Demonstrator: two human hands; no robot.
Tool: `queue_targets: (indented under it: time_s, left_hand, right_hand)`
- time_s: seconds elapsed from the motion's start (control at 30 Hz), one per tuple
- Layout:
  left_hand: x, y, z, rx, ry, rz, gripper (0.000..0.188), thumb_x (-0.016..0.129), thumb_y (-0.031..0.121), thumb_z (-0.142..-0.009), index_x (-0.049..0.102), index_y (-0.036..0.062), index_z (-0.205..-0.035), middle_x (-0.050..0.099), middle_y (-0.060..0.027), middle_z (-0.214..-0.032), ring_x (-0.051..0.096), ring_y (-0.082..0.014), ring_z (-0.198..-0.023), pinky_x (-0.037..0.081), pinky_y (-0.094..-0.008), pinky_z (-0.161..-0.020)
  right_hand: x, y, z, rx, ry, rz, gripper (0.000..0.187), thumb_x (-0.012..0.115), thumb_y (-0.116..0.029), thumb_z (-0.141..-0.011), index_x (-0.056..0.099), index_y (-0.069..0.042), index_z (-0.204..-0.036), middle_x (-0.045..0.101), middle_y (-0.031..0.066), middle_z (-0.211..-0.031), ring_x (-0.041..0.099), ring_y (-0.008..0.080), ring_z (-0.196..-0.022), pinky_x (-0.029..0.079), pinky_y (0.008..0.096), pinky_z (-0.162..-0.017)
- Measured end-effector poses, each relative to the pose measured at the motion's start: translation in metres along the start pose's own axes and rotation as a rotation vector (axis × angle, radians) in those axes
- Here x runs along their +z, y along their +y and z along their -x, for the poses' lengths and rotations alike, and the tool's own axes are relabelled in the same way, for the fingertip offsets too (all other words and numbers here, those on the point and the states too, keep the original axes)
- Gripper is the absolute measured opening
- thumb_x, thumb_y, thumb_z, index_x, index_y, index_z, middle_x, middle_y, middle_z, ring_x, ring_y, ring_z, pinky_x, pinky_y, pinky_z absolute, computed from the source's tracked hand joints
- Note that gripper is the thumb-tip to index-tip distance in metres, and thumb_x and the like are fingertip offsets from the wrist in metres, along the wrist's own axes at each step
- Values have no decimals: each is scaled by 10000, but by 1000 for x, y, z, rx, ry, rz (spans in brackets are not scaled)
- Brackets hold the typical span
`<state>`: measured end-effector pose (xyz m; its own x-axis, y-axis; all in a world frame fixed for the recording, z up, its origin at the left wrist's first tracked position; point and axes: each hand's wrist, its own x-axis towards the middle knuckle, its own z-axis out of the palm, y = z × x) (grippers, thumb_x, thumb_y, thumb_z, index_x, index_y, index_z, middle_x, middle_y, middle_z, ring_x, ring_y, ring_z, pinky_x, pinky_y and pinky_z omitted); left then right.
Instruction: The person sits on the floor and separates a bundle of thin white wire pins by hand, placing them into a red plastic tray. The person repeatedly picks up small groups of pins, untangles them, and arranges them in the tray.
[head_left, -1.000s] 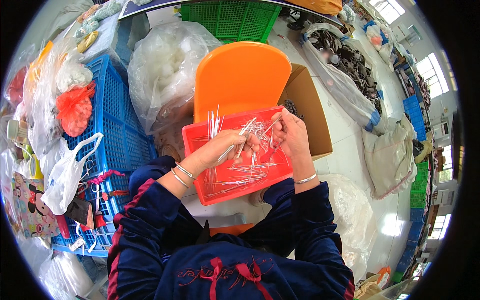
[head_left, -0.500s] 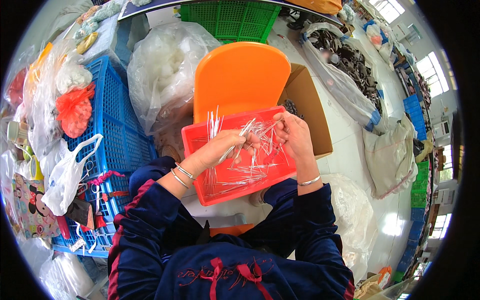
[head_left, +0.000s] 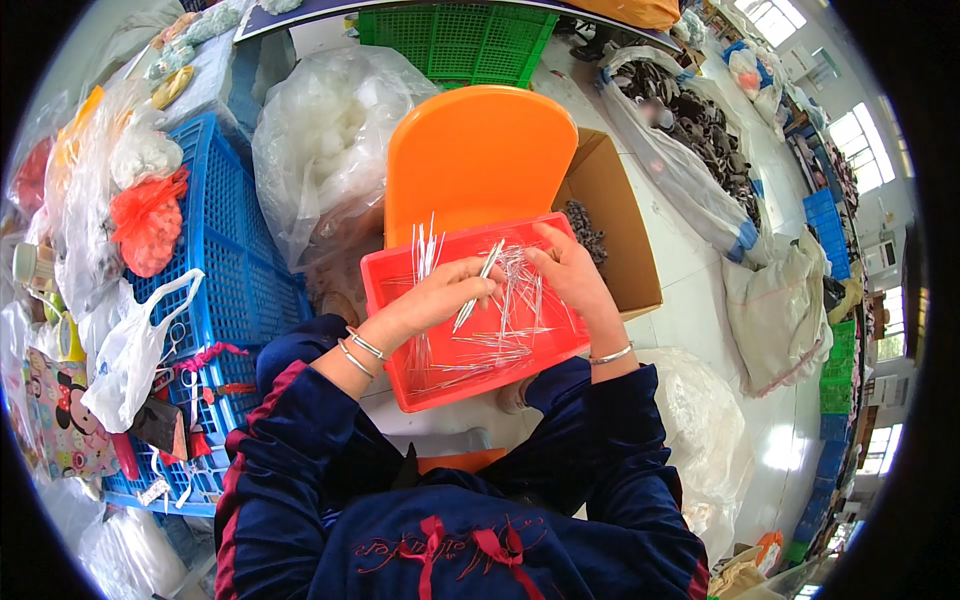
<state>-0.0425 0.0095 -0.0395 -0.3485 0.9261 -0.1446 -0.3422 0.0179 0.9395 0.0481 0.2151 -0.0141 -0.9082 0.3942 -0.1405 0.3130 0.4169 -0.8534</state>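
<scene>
A shallow red tray [head_left: 460, 398] rests tilted in front of me, holding many thin, silvery-white wire-like sticks [head_left: 500, 345] strewn in loose heaps. Over its middle, my left hand [head_left: 437, 298] is closed around a small slanting bundle of such sticks [head_left: 491, 262]. My right hand [head_left: 580, 280] hovers at the tray's right side over the loose pile, thumb and forefinger parted, with no stick plainly between them. Another group of sticks [head_left: 426, 248] stands up past the tray's far left edge, partly hidden behind my left hand.
An orange chair [head_left: 482, 160] stands just beyond the tray, beside a cardboard box [head_left: 625, 235]. Blue crates [head_left: 235, 260] hung with bags and scissors line my left. A clear bag of white stuffing [head_left: 325, 140] sits far left; a sack of dark pieces [head_left: 680, 120] lies far right.
My right hand has moved slightly back and its fingers have parted from the sticks. The left hand's bundle is turned a little and shows more clearly.
</scene>
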Motion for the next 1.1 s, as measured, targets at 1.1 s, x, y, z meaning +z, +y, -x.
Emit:
queue_targets:
  time_s: [1.1]
  left_hand:
    - [1,4,0,-57,117,32,278,444,120,-884,541,9,-1121,555,-25,-851,491,-73,-695,377,-180,-569]
  right_hand:
    - [-40,3,-5,-50,62,-549,79,573,-99,-915,618,-39,-889,452,-88,-586,348,-8,-451,284,178,-405]
